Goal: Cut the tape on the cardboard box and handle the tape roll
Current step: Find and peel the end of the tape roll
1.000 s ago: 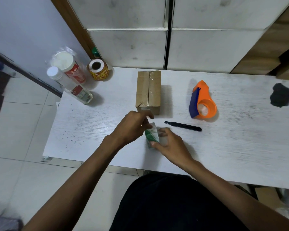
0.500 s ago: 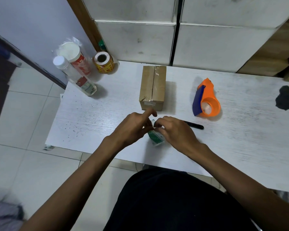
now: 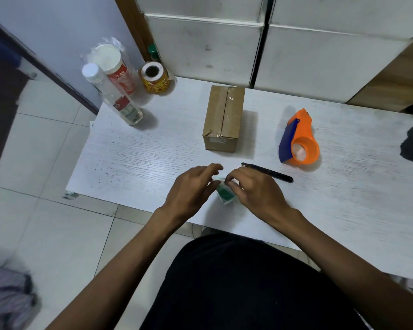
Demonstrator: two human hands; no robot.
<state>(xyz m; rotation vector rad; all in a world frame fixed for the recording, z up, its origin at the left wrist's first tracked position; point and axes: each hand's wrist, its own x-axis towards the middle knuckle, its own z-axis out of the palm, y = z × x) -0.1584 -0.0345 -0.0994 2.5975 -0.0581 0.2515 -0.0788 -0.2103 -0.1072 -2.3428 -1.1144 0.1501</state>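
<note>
- Both hands meet near the front edge of the white tabletop (image 3: pixel 134 158), working a small green-and-white tape roll (image 3: pixel 225 196) between them.
- The left hand (image 3: pixel 191 189) has its fingers curled onto the roll's left side; the right hand (image 3: pixel 255 189) pinches its top edge with fingers together.
- The cardboard box (image 3: pixel 223 120) stands beyond the hands, well apart, clear tape along its top seam.
- A black cutter (image 3: pixel 267 172) lies just beside the right hand.
- An orange tape dispenser (image 3: pixel 299 139) sits farther right.
</note>
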